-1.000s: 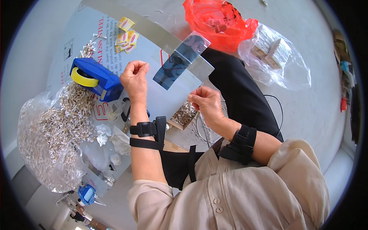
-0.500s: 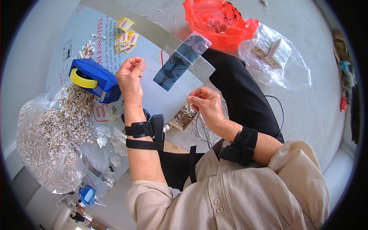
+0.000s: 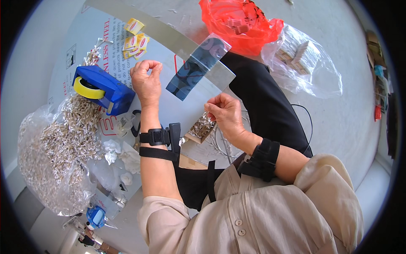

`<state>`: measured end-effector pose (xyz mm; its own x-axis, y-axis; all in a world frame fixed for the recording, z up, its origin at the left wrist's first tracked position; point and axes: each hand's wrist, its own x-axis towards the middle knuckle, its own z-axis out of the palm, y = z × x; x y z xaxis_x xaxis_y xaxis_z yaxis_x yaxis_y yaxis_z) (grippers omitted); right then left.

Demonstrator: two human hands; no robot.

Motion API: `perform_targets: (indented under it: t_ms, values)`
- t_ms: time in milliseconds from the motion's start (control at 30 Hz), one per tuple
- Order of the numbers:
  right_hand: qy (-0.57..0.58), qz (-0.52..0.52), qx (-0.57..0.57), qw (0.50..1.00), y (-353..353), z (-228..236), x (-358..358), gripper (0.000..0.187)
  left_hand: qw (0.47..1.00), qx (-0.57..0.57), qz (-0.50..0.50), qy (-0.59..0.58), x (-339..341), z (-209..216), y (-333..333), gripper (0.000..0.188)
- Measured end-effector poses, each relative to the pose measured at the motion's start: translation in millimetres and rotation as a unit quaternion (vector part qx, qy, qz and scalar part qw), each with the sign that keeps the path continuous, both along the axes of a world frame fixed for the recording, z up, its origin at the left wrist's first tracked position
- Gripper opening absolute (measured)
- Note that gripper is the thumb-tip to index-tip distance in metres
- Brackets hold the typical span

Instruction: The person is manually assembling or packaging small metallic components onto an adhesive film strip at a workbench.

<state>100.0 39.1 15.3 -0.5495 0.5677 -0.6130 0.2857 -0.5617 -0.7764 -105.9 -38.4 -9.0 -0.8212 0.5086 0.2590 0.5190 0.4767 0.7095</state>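
My left hand (image 3: 146, 82) is raised over the table beside the blue tape dispenser (image 3: 103, 91), its thumb and fingers pinched together. Whatever lies between those fingertips, if anything, is too small to make out. My right hand (image 3: 226, 112) is also closed in a pinch, above a small box of cotton swabs (image 3: 201, 128); its fingertips hide what they may hold. Between the hands, a clear plastic piece with a dark blue patterned part (image 3: 196, 67) lies slantwise near the table edge, apart from both. A yellow tape roll (image 3: 88, 89) sits in the dispenser.
Loose cotton swabs (image 3: 69, 135) spill from a clear bag (image 3: 31, 139) at the left. Small yellow packets (image 3: 136, 44) lie at the far side of the table (image 3: 167, 46). Beyond my leg are a red bag (image 3: 237, 40) and a clear bag of white packs (image 3: 302, 57).
My left hand has turned slightly, and its thumb and forefinger now show more plainly. The right hand has barely moved. The whole view has shifted a little.
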Motion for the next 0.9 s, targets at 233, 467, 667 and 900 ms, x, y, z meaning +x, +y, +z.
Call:
perform_targets:
  t_ms: [233, 467, 667, 900]
  values:
    - [-0.067, -0.077, -0.039, 0.994, 1.9, -0.2, -3.5, 0.030, 1.000, -0.002, 0.012, 0.009, 4.5, -3.0, 0.4, 0.009]
    - [-0.098, -0.084, -0.044, 0.991, 4.0, 1.8, -10.4, 0.029, 1.000, 0.015, 0.018, 0.010, 3.1, -8.4, 5.6, 0.009]
    - [-0.148, -0.091, -0.042, 0.984, 4.5, 7.8, -17.3, 0.029, 0.999, 0.028, 0.025, 0.005, 1.6, -11.0, 6.2, 0.009]
    - [-0.162, -0.079, -0.018, 0.983, 9.7, 9.3, -21.5, 0.029, 0.998, 0.046, 0.034, -0.003, -1.5, -14.9, 7.0, 0.009]
